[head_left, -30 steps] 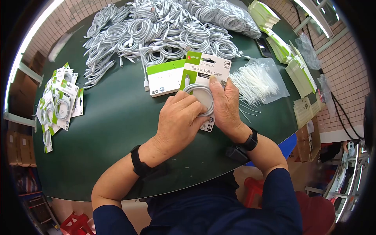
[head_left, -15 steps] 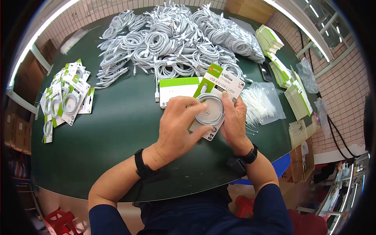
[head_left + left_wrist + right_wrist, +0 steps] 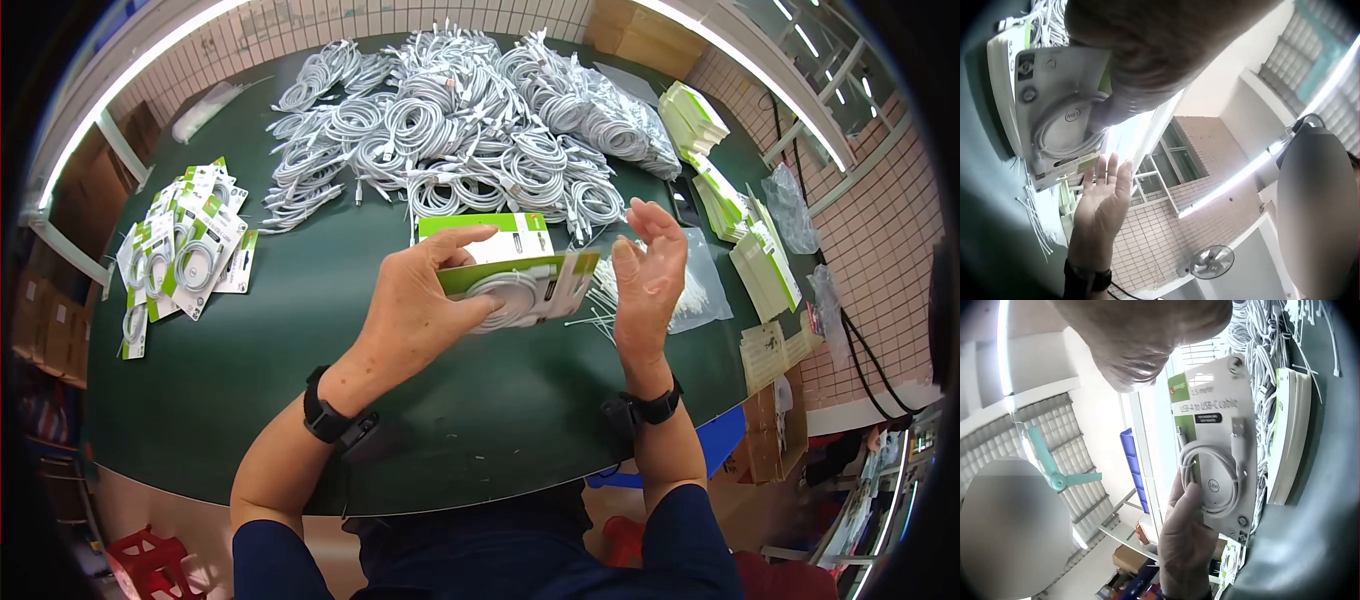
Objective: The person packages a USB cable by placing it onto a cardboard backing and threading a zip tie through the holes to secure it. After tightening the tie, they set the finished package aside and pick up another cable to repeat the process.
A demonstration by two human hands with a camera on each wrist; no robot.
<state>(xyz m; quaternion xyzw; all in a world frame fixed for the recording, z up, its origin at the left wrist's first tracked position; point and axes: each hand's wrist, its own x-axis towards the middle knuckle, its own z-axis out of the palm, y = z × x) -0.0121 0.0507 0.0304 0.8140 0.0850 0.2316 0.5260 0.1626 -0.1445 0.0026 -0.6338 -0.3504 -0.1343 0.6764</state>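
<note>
Carded cable [image 3: 520, 290], one, left hand [image 3: 405, 310] clamped on it, right hand [image 3: 650, 285] open, apart.

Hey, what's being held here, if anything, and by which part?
The left hand holds a cable card by its coil end, thumb on the coiled cable. The right hand is open, holding nothing.

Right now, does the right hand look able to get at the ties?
Probably yes: the right hand looks open and empty, the ties lie loose close by, and the left hand alone holds the card.
</note>
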